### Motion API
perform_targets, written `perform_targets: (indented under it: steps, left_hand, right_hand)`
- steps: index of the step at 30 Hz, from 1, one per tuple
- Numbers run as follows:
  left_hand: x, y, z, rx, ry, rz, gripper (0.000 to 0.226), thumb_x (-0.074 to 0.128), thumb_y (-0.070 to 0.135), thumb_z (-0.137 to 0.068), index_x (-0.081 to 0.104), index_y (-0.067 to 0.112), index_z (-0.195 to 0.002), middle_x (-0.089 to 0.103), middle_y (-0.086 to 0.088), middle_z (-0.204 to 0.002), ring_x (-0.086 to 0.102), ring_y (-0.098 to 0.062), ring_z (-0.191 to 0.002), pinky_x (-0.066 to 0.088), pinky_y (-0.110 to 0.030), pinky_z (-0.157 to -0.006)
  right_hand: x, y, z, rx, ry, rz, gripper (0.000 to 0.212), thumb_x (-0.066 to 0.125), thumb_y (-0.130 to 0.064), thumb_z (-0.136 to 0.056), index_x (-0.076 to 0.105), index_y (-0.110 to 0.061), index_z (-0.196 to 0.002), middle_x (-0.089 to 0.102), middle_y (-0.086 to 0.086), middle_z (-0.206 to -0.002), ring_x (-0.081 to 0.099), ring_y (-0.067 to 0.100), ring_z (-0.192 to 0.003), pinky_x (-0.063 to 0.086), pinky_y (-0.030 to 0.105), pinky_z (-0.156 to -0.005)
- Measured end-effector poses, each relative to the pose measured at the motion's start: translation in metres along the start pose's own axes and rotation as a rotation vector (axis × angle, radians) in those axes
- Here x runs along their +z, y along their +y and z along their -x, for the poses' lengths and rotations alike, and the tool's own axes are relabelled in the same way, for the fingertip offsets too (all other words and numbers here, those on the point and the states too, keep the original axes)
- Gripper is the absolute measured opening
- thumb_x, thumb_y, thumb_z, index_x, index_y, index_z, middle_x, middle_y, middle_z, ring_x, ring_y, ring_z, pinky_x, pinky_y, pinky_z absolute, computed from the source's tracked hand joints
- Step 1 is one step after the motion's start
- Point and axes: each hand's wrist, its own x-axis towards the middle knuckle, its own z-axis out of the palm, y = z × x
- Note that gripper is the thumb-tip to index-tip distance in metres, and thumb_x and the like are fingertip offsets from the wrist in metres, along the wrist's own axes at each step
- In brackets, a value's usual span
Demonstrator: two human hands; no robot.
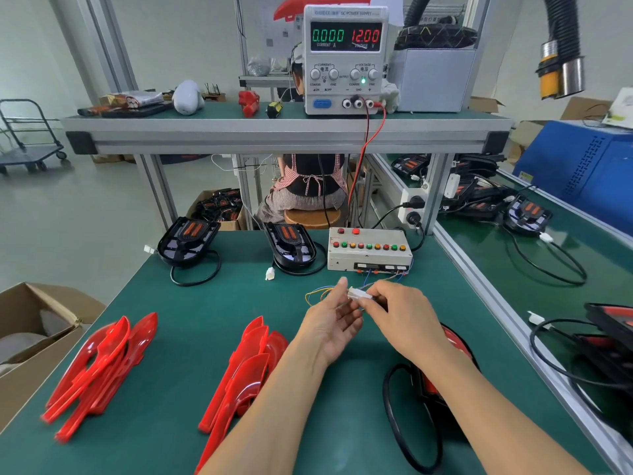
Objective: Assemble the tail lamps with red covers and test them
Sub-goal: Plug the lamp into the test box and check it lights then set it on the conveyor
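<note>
Both hands over tabletop [178,354] centre, just before test box [369,250]. Left hand [330,325] and right hand [399,308] pinch white connector pair [359,295], fingers clamped on housings; mated or not, cannot tell. Covered tail lamp [442,378] lies beneath right forearm, cable looped alongside. Judgement: connector light, rigid; thin leads fragile, so grip housings, not wires. Red covers [99,368] in two loose stacks at left, glossy, likely slippery. Cardboard box [37,344] at left edge: pale contents, unidentifiable. Supply [346,60] reads 12.00 V, 0.000 A.
</note>
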Motion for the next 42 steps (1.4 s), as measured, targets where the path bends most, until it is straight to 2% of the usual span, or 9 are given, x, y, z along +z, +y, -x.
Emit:
perform_targets:
  steps: [4,8,16,20,24,31,35,39,42]
  left_hand:
    - [0.006,0.005,0.001,-0.040,0.108,0.010,0.024,0.081,0.021,-0.083,0.064,0.006,-0.074,0.064,-0.006,-0.062,0.062,-0.017,-0.055,0.055,-0.023,-0.049]
    - [0.006,0.008,0.004,-0.079,0.109,-0.036,0.025,0.078,0.020,-0.086,0.062,0.007,-0.072,0.063,-0.003,-0.055,0.061,-0.015,-0.052,0.054,-0.022,-0.049]
    - [0.011,0.001,0.012,-0.115,0.127,0.031,0.021,0.073,0.023,-0.090,0.064,0.009,-0.077,0.065,-0.004,-0.065,0.059,-0.017,-0.063,0.048,-0.028,-0.060]
    - [0.017,-0.004,0.011,-0.095,0.140,0.087,0.022,0.071,0.025,-0.092,0.064,0.010,-0.078,0.065,-0.004,-0.072,0.059,-0.018,-0.067,0.050,-0.031,-0.065]
    - [0.016,-0.010,0.012,-0.106,0.149,0.117,0.024,0.072,0.025,-0.092,0.064,0.011,-0.074,0.067,-0.005,-0.070,0.059,-0.020,-0.069,0.052,-0.034,-0.069]
    - [0.011,-0.008,0.012,-0.109,0.134,0.098,0.018,0.072,0.023,-0.092,0.068,0.011,-0.080,0.071,-0.004,-0.068,0.060,-0.021,-0.073,0.052,-0.035,-0.070]
    - [0.005,-0.008,0.009,-0.088,0.171,0.042,0.017,0.071,0.021,-0.092,0.066,0.009,-0.081,0.064,-0.002,-0.061,0.054,-0.016,-0.063,0.047,-0.027,-0.059]
    - [0.004,-0.007,0.008,-0.003,0.245,-0.030,0.022,0.072,0.027,-0.093,0.068,0.008,-0.083,0.064,-0.001,-0.061,0.053,-0.014,-0.052,0.047,-0.021,-0.043]
    - [0.004,-0.005,0.010,0.051,0.267,-0.085,0.030,0.068,0.036,-0.096,0.069,0.007,-0.091,0.068,-0.002,-0.067,0.056,-0.014,-0.052,0.049,-0.022,-0.043]
  right_hand:
    - [0.003,-0.004,0.002,-0.031,0.035,0.077,0.015,0.062,-0.040,-0.098,0.068,-0.026,-0.098,0.072,-0.008,-0.087,0.065,0.019,-0.082,0.048,0.033,-0.068]
    - [0.006,-0.005,0.003,-0.063,0.052,0.114,0.017,0.063,-0.040,-0.098,0.066,-0.024,-0.094,0.072,-0.005,-0.085,0.064,0.024,-0.079,0.036,0.032,-0.063]
    - [0.006,-0.013,0.007,-0.106,0.071,0.136,0.020,0.061,-0.038,-0.099,0.064,-0.019,-0.095,0.073,0.000,-0.088,0.064,0.029,-0.081,0.029,0.032,-0.066]
    - [0.003,-0.016,0.009,-0.092,0.079,0.109,0.024,0.058,-0.037,-0.101,0.061,-0.015,-0.090,0.072,0.004,-0.088,0.059,0.032,-0.078,0.030,0.035,-0.066]
    - [0.002,-0.018,0.012,-0.073,0.025,0.126,0.028,0.054,-0.037,-0.103,0.061,-0.013,-0.093,0.071,0.005,-0.093,0.057,0.034,-0.080,0.040,0.040,-0.073]
    - [0.006,-0.017,0.014,-0.083,0.007,0.113,0.027,0.055,-0.036,-0.103,0.061,-0.013,-0.090,0.072,0.004,-0.091,0.058,0.033,-0.077,0.043,0.042,-0.079]
    - [0.003,-0.018,0.015,-0.097,-0.052,0.159,0.029,0.054,-0.044,-0.102,0.068,-0.019,-0.098,0.072,-0.002,-0.094,0.064,0.027,-0.088,0.044,0.037,-0.076]
    - [-0.019,-0.008,0.025,0.023,0.022,0.016,0.041,0.055,-0.049,-0.100,0.069,-0.024,-0.130,0.068,-0.004,-0.122,0.065,0.019,-0.110,0.049,0.038,-0.098]
    - [-0.045,0.034,0.053,0.257,0.120,0.039,0.043,0.053,-0.049,-0.099,0.074,-0.018,-0.120,0.071,0.004,-0.115,0.066,0.027,-0.106,0.049,0.039,-0.094]
